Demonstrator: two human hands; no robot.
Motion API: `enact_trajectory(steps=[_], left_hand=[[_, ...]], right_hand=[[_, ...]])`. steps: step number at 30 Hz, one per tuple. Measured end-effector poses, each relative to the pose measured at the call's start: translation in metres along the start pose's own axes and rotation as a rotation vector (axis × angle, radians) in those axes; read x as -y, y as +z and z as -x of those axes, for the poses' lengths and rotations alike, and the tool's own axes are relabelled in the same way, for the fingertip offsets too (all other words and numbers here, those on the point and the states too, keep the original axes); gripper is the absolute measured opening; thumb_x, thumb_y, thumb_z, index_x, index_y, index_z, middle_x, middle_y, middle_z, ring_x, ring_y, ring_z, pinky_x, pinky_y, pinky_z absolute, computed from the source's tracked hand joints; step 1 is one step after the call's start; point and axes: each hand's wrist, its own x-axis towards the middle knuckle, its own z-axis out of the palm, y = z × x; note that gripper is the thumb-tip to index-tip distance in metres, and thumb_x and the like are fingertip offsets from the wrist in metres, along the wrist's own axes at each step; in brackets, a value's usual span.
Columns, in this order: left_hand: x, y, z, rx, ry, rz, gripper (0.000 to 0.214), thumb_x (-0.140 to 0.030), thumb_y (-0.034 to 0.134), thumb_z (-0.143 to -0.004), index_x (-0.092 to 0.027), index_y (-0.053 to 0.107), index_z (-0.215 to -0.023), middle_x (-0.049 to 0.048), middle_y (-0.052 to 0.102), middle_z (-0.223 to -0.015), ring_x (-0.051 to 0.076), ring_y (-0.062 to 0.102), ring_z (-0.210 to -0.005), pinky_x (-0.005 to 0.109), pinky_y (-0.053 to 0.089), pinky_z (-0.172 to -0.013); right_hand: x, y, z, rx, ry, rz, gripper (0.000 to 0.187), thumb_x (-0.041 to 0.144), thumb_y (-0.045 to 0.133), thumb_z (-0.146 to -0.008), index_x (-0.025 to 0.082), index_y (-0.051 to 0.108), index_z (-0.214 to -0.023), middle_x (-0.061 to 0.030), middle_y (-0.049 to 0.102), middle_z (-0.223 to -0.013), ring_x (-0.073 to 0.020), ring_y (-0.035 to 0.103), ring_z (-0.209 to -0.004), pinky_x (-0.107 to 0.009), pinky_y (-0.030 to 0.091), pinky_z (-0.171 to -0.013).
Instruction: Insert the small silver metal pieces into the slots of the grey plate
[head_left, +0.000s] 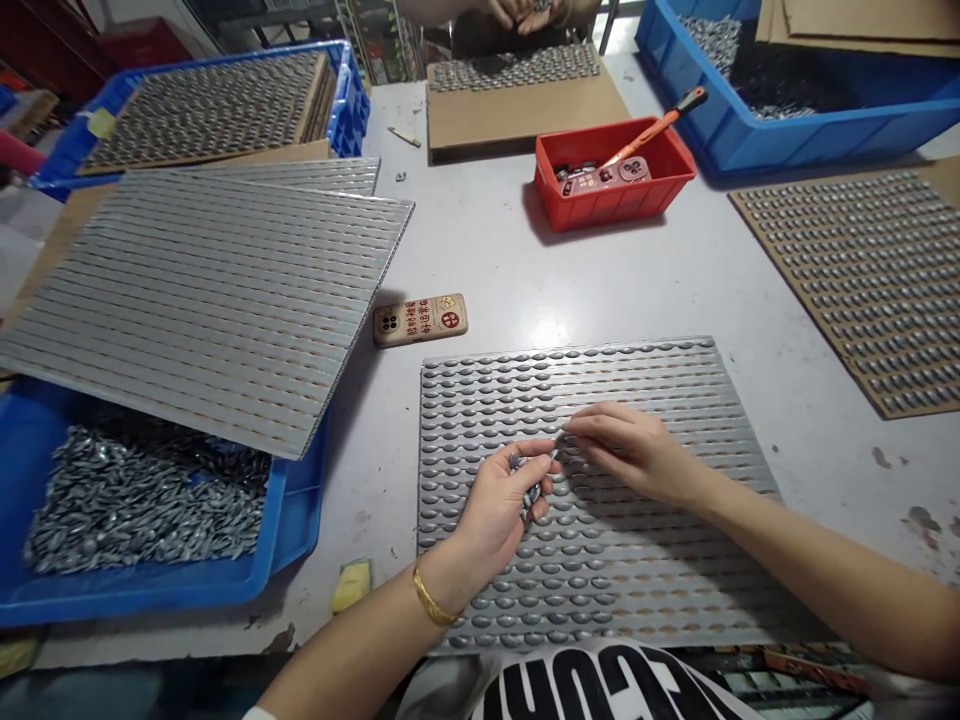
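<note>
My left hand (499,505) is cupped around a small bunch of grey metal pieces (531,497), and its fingers hide part of them. My right hand (630,450) reaches across from the right, its fingertips pinching a small metal piece (556,447) right next to my left hand. Both hands hover over a grey board (600,570) covered in tight rows of oval metal pieces. Below my left wrist, a blue bin (142,590) holds a loose heap of similar pieces.
Leaning above that bin is a ribbed grey board (202,310). A phone in a printed case (420,320) lies on the white table. A red bin (615,175) holds a tool with an orange handle. Filled boards lie right and far left. A co-worker's hands (517,12) work at the far side.
</note>
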Motion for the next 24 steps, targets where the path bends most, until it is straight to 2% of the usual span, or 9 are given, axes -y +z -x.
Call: enact_trajectory(steps=[4,7,15,21,24], left_hand=[[0.002,0.001,0.001,0.010,0.025,-0.042,0.029,-0.035,0.078,-0.070,-0.017,0.060,-0.084,0.0022,0.062,-0.076,0.007,0.049,-0.059,0.017,0.030,-0.042],[0.003,0.001,0.001,0.014,0.026,-0.056,0.031,-0.038,0.078,-0.070,-0.017,0.058,-0.081,0.0010,0.061,-0.073,0.007,0.048,-0.057,0.017,0.029,-0.041],[0.002,0.001,-0.001,0.045,0.035,-0.030,0.026,-0.034,0.076,-0.072,-0.017,0.058,-0.082,0.0003,0.058,-0.072,0.008,0.050,-0.058,0.017,0.029,-0.041],[-0.002,0.003,0.003,0.116,-0.026,0.036,0.020,-0.031,0.070,-0.078,-0.018,0.055,-0.080,-0.0001,0.057,-0.071,0.007,0.048,-0.057,0.016,0.027,-0.040],[-0.004,0.004,0.004,0.124,-0.029,0.054,0.019,-0.029,0.070,-0.079,-0.018,0.055,-0.080,-0.0002,0.057,-0.071,0.007,0.047,-0.057,0.016,0.027,-0.041]], right_hand=[[0.022,-0.003,-0.007,0.104,0.032,-0.212,0.017,0.022,0.051,-0.095,0.022,0.064,-0.105,-0.0070,0.067,-0.094,-0.0167,0.063,-0.084,-0.029,0.051,-0.070],[0.025,-0.003,-0.009,0.153,0.104,-0.311,0.016,0.022,0.052,-0.093,0.020,0.067,-0.094,-0.0053,0.067,-0.086,-0.0147,0.061,-0.075,-0.026,0.049,-0.064],[0.019,0.001,-0.006,0.171,0.159,-0.463,0.016,0.025,0.053,-0.094,0.019,0.068,-0.094,-0.0052,0.067,-0.084,-0.0149,0.062,-0.078,-0.027,0.049,-0.070],[0.025,0.005,-0.004,0.136,0.344,-0.736,0.013,0.030,0.058,-0.092,0.018,0.062,-0.092,-0.0041,0.065,-0.084,-0.0123,0.059,-0.072,-0.023,0.048,-0.061],[0.026,0.008,-0.002,0.108,0.390,-0.734,0.016,0.032,0.060,-0.091,0.017,0.062,-0.092,-0.0040,0.065,-0.084,-0.0130,0.060,-0.073,-0.024,0.049,-0.062]])
